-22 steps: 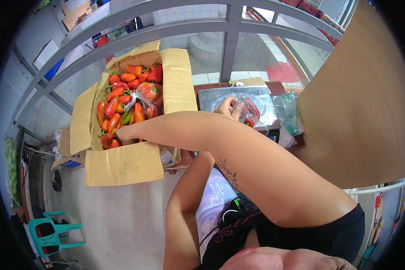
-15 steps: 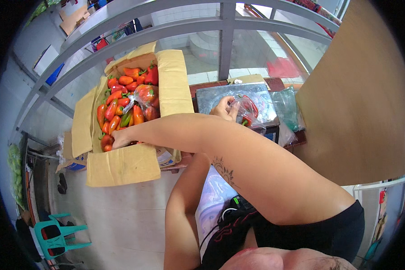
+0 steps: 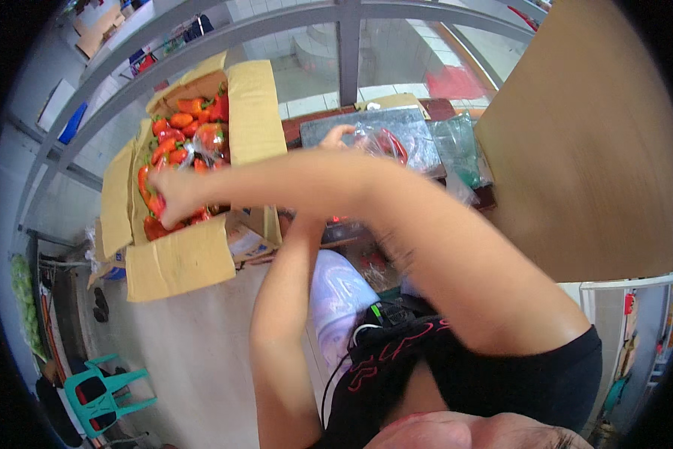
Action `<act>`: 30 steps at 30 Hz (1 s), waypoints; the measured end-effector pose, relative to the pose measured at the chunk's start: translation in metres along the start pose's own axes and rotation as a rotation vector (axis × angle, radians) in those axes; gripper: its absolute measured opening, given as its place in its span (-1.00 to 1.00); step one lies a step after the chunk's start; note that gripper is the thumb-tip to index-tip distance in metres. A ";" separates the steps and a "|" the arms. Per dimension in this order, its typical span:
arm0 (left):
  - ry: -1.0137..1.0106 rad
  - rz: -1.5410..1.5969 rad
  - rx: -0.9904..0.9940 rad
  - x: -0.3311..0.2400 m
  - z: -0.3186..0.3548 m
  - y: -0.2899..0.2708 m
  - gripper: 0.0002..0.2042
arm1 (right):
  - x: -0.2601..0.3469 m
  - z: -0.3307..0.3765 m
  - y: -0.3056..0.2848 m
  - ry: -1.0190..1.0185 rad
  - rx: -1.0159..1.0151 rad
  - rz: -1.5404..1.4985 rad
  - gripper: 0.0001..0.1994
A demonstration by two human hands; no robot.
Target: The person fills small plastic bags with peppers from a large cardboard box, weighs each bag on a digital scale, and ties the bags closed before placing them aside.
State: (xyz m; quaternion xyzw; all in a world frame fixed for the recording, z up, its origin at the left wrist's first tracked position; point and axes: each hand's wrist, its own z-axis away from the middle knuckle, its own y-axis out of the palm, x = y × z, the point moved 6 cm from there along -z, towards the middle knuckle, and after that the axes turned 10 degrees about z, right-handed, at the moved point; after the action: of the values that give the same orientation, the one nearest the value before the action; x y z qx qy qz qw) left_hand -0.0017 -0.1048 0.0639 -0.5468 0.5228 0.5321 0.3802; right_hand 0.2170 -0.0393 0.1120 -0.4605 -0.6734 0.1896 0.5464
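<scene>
My right arm crosses over my left arm, and my right hand (image 3: 178,196) is over the peppers in an open cardboard box (image 3: 255,112). Motion smears its fingers, so I cannot make out whether a pepper is in them. Red and orange peppers (image 3: 173,137) fill the box, with a tied clear bag of peppers (image 3: 210,137) on top. My left hand (image 3: 338,138) is closed on the edge of a clear plastic bag (image 3: 368,139). Inside that bag is a red pepper (image 3: 393,145). The bag rests on the metal plate of a weighing scale (image 3: 317,135).
A green plastic bag (image 3: 460,153) lies right of the scale. Beyond the box and scale runs a grey metal frame (image 3: 349,60) with glass panes. A brown board (image 3: 576,165) stands at the right. On the floor at lower left is a green plastic chair (image 3: 101,396).
My right hand has moved up and back from the box's near corner, over the peppers. My left hand stays at the plastic bag. The whole view has shifted a little.
</scene>
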 end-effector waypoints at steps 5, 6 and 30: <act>0.281 -0.311 0.025 -0.005 -0.007 -0.029 -0.72 | 0.026 0.131 -0.176 -0.092 0.452 -0.384 -0.49; 0.344 -0.211 -0.002 -0.010 -0.001 -0.030 -0.77 | 0.009 0.164 -0.185 -0.038 0.446 -0.423 -0.50; 0.228 -0.758 -0.184 -0.058 -0.036 -0.014 -0.72 | -0.040 0.250 -0.218 0.188 -0.114 0.702 -0.39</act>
State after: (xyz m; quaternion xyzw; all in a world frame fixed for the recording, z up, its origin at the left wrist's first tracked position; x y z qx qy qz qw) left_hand 0.0250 -0.1274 0.1238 -0.7881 0.2732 0.3347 0.4384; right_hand -0.1018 -0.1199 0.1721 -0.7085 -0.4307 0.2846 0.4812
